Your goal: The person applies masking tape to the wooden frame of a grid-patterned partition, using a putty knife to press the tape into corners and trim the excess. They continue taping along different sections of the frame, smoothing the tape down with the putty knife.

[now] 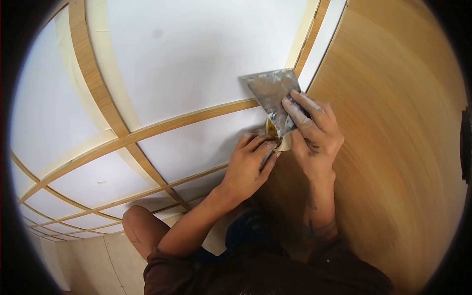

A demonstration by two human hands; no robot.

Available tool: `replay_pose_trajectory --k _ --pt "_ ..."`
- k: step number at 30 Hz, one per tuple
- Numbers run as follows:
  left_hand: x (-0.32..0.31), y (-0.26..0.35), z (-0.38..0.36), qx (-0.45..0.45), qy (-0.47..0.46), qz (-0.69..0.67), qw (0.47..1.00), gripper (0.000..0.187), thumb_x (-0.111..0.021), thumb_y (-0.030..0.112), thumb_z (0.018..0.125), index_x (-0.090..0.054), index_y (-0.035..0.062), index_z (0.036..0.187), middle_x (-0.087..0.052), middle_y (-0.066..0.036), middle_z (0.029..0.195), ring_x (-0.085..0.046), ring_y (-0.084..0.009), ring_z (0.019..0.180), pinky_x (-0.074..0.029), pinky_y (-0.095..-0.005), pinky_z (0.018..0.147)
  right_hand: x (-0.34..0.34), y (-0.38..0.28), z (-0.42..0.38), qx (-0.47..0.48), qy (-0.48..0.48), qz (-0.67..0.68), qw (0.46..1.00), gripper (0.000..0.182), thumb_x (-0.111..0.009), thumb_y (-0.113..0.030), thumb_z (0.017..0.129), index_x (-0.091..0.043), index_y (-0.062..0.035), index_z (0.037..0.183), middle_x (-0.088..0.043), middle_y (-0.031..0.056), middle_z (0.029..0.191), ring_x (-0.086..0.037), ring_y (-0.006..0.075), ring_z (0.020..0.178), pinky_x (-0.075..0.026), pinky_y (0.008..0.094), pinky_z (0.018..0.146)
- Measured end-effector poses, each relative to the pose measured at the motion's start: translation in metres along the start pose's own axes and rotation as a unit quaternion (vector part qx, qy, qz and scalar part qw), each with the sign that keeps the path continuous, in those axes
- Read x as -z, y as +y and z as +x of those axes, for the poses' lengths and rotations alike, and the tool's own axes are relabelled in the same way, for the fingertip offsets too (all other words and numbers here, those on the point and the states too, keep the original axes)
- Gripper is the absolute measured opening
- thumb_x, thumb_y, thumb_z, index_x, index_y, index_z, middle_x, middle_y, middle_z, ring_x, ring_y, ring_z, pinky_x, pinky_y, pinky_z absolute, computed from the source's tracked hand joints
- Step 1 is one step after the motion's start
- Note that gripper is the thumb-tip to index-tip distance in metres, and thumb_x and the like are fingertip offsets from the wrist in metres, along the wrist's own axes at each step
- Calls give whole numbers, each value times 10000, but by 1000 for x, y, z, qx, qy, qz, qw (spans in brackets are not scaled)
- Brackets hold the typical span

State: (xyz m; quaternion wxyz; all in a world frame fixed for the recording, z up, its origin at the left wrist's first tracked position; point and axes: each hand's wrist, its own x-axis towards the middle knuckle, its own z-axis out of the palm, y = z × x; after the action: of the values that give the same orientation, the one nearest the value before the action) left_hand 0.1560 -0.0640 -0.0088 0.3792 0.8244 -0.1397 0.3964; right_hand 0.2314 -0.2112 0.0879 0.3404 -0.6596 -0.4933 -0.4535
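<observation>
white panels (pixel 196 54) crossed by thin wooden strips (pixel 147 132) fill the head view from nine to twelve o'clock, with cream masking tape (pixel 105 59) running along some strips; a broad wood-grain surface (pixel 393 123) takes the three o'clock side. near centre, at about one o'clock, the right hand (pixel 314 132) has its fingers clenched round a putty knife (pixel 273 93), its smeared blade pointing up toward twelve. just beside it at nine o'clock, the left hand (pixel 250 164) pinches a roll of tape (pixel 278 140) between its fingers, against the panel's edge. both hands touch around the roll.
</observation>
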Motion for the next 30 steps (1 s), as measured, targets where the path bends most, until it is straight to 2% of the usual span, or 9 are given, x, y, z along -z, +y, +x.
replay_pose_trajectory --k 5,12,16,21,24,26,27,28,30 --pt "-3 -3 1 -18 5 1 1000 230 -751 52 936 -735 -9 1157 -730 -192 1213 -627 -426 1141 -507 -509 1017 9 -4 -16 -43 -53 19 997 519 -722 74 692 -852 -68 1174 -793 150 1216 -738 356 1097 -590 434 937" --pt "-2 -3 3 -53 24 8 998 218 -745 45 934 -734 -5 1146 -731 -183 1160 -626 -415 1102 -511 -507 975 14 -5 -13 -32 -84 28 996 494 -719 71 704 -842 -45 1169 -797 162 1187 -745 346 1064 -578 444 936" --pt "1 3 2 -11 -3 1 1000 220 -756 53 945 -737 -17 1152 -742 -216 1222 -638 -433 1176 -507 -511 1041 22 -3 1 -34 -109 33 993 461 -723 70 712 -836 -30 1148 -799 166 1150 -739 347 1007 -579 437 893" --pt "3 9 5 -45 22 -8 999 199 -766 54 950 -733 -29 1127 -748 -217 1165 -653 -420 1098 -516 -494 988 24 1 11 -22 -124 39 991 445 -728 72 706 -837 -32 1125 -794 170 1117 -733 359 985 -579 440 852" --pt "2 12 6 -67 52 -6 996 204 -771 57 951 -716 -33 1126 -745 -214 1122 -650 -421 1064 -523 -495 949 31 -2 26 -28 -133 43 990 397 -730 76 745 -831 -31 1115 -797 160 1060 -739 349 916 -587 423 797" --pt "3 14 8 -57 55 -6 997 217 -761 61 961 -698 -26 1149 -739 -207 1125 -647 -418 1060 -506 -494 965 30 4 41 -112 -131 76 982 322 -736 69 810 -824 -35 1102 -795 151 984 -739 329 816 -584 395 728" --pt "5 15 7 -51 59 -4 997 230 -752 65 970 -679 -20 1172 -734 -200 1128 -644 -416 1057 -488 -494 980 27 11 52 -56 -112 73 989 229 -725 62 877 -803 -18 1076 -785 153 921 -719 303 724 -567 376 679" --pt "6 17 6 -49 53 -5 997 230 -752 65 970 -679 -20 1172 -734 -200 1128 -644 -416 1057 -488 -494 980 25 16 60 -62 -111 73 989 229 -725 62 877 -803 -18 1076 -785 153 921 -719 303 724 -567 376 679" --pt "9 19 10 -61 41 53 996 243 -704 68 1001 -639 -4 1223 -721 -192 1158 -638 -412 1054 -424 -491 1044 20 23 77 -82 -141 54 985 183 -711 66 896 -782 2 1051 -778 172 917 -708 295 709 -558 373 672"
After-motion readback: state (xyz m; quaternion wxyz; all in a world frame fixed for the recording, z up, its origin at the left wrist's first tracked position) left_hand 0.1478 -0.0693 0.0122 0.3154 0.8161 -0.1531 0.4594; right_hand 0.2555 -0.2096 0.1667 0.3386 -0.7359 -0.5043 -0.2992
